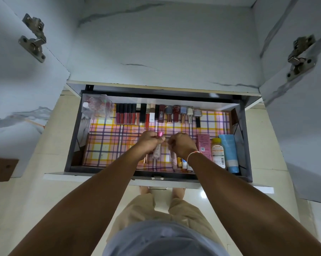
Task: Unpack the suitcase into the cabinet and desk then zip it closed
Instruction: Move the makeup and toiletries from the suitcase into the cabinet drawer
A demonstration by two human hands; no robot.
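Marble-patterned cabinet [165, 43], doors open, drawer [72, 135] pulled out, lined in plaid paper [109, 145]. Left hand [149, 142] grips a pink-capped clear tube [158, 145] at mid-drawer; right hand [181, 144] just beside it, fingers curled, contents hidden: cannot tell. Lipstick and polish row [156, 115] along back edge. Pink box [204, 145], orange-label bottle [218, 153], blue tube [229, 152] at right edge; print unreadable. Bare lining at left front.

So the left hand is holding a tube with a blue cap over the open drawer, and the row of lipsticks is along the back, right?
Not quite: the head view shows the cap is pink. The left hand does hold the tube over the open drawer, with lipsticks along the back.
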